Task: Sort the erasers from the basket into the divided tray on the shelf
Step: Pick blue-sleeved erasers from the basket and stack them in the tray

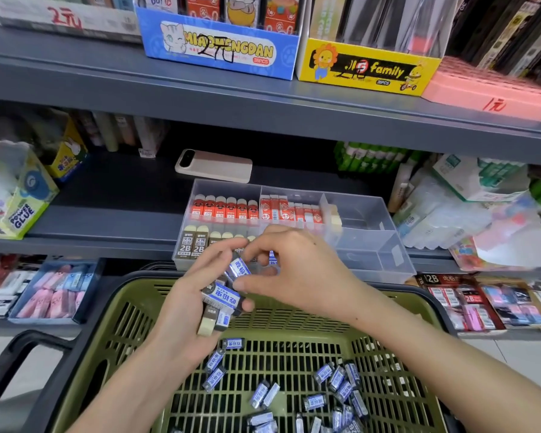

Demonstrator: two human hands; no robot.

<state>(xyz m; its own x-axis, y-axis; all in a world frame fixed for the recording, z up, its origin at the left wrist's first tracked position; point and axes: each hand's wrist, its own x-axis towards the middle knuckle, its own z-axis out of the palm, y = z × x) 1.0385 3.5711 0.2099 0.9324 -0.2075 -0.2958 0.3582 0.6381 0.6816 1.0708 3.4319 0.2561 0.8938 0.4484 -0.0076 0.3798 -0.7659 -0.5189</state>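
My left hand (pixel 188 310) grips a bunch of several blue-and-white sleeved erasers (pixel 222 300) above the far rim of the olive-green basket (pixel 132 326). Just right of it, my right hand (pixel 297 270) pinches one eraser (pixel 240 267) at the top of that bunch. Several more blue-sleeved erasers (pixel 338 385) lie loose on the basket floor. Right behind my hands, the clear divided tray (pixel 372 232) sits on the shelf. Its left compartments hold red erasers (pixel 225 209) and brown 2B erasers (pixel 191 245); the right compartments look nearly bare.
A phone (pixel 213 165) lies on the shelf behind the tray. Glue boxes (pixel 22 210) stand at the left and packaged stationery (pixel 469 214) at the right. A blue box with pink erasers (pixel 57 292) and display cards fill the lower shelf. Carton displays line the upper shelf.
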